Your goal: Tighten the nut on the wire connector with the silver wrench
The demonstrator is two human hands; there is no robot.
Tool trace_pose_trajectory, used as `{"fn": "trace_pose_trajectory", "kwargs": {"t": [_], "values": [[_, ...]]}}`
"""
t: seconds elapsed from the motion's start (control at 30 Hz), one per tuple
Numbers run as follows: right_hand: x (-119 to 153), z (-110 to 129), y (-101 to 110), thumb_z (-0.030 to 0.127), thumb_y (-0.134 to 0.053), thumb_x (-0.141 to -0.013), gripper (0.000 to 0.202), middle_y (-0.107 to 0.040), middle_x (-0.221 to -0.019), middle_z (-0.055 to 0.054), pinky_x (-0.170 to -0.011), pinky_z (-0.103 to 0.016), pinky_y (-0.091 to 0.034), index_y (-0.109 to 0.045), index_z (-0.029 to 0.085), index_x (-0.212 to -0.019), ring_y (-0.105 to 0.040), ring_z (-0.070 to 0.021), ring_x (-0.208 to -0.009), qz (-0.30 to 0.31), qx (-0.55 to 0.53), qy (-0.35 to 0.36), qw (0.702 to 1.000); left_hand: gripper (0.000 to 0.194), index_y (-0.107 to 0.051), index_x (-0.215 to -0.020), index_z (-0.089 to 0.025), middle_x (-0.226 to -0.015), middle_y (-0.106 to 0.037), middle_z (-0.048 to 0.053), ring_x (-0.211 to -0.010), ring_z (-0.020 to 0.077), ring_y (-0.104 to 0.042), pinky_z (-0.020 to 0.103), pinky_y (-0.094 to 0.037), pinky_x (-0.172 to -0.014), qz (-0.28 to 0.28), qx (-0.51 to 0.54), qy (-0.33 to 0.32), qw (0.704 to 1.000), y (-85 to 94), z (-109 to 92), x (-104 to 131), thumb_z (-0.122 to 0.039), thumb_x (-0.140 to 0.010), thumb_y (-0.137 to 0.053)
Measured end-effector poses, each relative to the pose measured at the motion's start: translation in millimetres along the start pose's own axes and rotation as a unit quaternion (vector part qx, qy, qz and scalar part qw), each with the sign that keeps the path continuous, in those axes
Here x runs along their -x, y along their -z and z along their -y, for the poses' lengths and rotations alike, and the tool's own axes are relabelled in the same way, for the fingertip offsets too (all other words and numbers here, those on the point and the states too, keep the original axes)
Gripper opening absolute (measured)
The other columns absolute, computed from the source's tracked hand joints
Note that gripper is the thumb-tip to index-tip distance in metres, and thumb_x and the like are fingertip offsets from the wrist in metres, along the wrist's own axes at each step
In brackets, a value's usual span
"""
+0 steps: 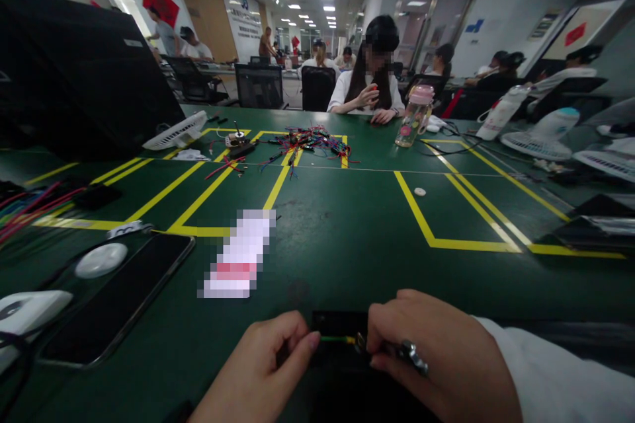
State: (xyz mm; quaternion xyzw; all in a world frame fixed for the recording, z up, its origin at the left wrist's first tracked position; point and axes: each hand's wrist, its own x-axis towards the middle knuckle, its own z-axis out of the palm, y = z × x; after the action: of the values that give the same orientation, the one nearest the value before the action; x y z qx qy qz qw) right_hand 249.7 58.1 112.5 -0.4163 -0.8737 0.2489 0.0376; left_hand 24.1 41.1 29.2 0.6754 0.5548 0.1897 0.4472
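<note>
My left hand (262, 370) pinches one end of a thin green wire (336, 339) at the near edge of the green table (347, 238). My right hand (436, 357), with a ring on one finger and a white sleeve, grips the wire's other end with a small metal tool or connector. Both hands hover over a small black object (337, 324) lying on the table. What the right fingers hold exactly is partly hidden.
A black phone (119, 304) and white devices lie at the near left. A pile of coloured wires (307, 140) sits mid-table, a clear bottle (414, 117) beyond. A person sits across the table; a white fan (176, 132) and black monitor stand left. Yellow tape marks the surface.
</note>
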Motion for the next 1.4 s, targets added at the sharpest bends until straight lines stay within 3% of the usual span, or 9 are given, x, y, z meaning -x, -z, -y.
{"fn": "trace_pose_trajectory", "kwargs": {"t": [0.17,0.33,0.47,0.6,0.77,0.97,1.4], "values": [[-0.1,-6.1,0.9,0.011,-0.060,-0.078,0.013,-0.063,-0.076,0.002,-0.060,-0.029,-0.036,-0.055,0.022,-0.081,-0.055,-0.0186,-0.069,0.001,-0.028,0.004,1.000,0.036,-0.044,-0.064,-0.019,-0.060,-0.045,-0.004,-0.057,0.0139,-0.043,0.023,-0.031,-0.052,0.000,-0.005,-0.007,1.000,0.5,1.1,-2.6,-0.041,-0.093,-0.043],[5.2,-18.5,0.3,0.021,-0.046,-0.089,0.008,-0.057,-0.071,0.003,-0.057,-0.025,-0.042,-0.050,0.022,-0.082,-0.056,-0.0145,-0.064,-0.035,-0.110,-0.055,0.992,0.037,-0.043,-0.064,-0.019,-0.059,-0.044,-0.005,-0.056,0.0135,-0.042,0.023,-0.030,-0.052,0.003,-0.004,-0.013,1.000,0.3,1.7,-2.7,-0.042,-0.093,-0.043],[10.1,-19.6,-8.1,0.024,-0.048,-0.088,0.008,-0.057,-0.073,0.001,-0.058,-0.029,-0.040,-0.051,0.022,-0.081,-0.054,-0.0168,-0.066,-0.065,-0.112,-0.082,0.988,0.037,-0.043,-0.064,-0.019,-0.059,-0.043,-0.005,-0.057,0.0136,-0.042,0.023,-0.031,-0.052,0.003,-0.006,-0.012,1.000,0.5,0.5,-1.2,-0.042,-0.093,-0.043],[10.6,-16.0,-21.8,0.027,-0.050,-0.086,0.010,-0.057,-0.072,-0.002,-0.059,-0.032,-0.037,-0.054,0.022,-0.078,-0.053,-0.0204,-0.067,-0.112,-0.096,-0.072,0.986,0.038,-0.043,-0.063,-0.019,-0.060,-0.045,-0.005,-0.058,0.0140,-0.044,0.023,-0.031,-0.052,0.002,-0.007,-0.007,1.000,0.5,-1.0,-1.9,-0.042,-0.093,-0.043],[8.5,-15.5,-33.4,0.024,-0.054,-0.082,0.009,-0.057,-0.065,0.000,-0.052,-0.028,-0.031,-0.052,0.022,-0.074,-0.049,-0.0191,-0.058,-0.174,-0.061,-0.027,0.982,0.037,-0.044,-0.063,-0.019,-0.058,-0.044,-0.005,-0.056,0.0136,-0.043,0.023,-0.029,-0.051,0.005,-0.013,-0.002,1.000,-0.4,0.3,-3.3,-0.042,-0.093,-0.044],[5.8,-15.2,-30.1,0.017,-0.053,-0.081,0.009,-0.057,-0.064,0.001,-0.051,-0.026,-0.030,-0.052,0.022,-0.074,-0.049,-0.0174,-0.056,-0.171,-0.043,-0.003,0.984,0.037,-0.043,-0.063,-0.019,-0.058,-0.044,-0.005,-0.055,0.0137,-0.043,0.023,-0.030,-0.051,0.006,-0.012,-0.003,1.000,0.7,0.9,-1.3,-0.041,-0.093,-0.043],[0.1,-8.7,-21.3,0.014,-0.055,-0.076,0.007,-0.061,-0.066,-0.002,-0.048,-0.026,-0.031,-0.053,0.020,-0.073,-0.052,-0.0180,-0.055,-0.093,0.001,0.003,0.996,0.037,-0.044,-0.063,-0.019,-0.059,-0.045,-0.004,-0.056,0.0137,-0.043,0.023,-0.031,-0.052,0.004,-0.005,0.001,1.000,0.9,-1.1,-0.7,-0.040,-0.093,-0.043]]}}
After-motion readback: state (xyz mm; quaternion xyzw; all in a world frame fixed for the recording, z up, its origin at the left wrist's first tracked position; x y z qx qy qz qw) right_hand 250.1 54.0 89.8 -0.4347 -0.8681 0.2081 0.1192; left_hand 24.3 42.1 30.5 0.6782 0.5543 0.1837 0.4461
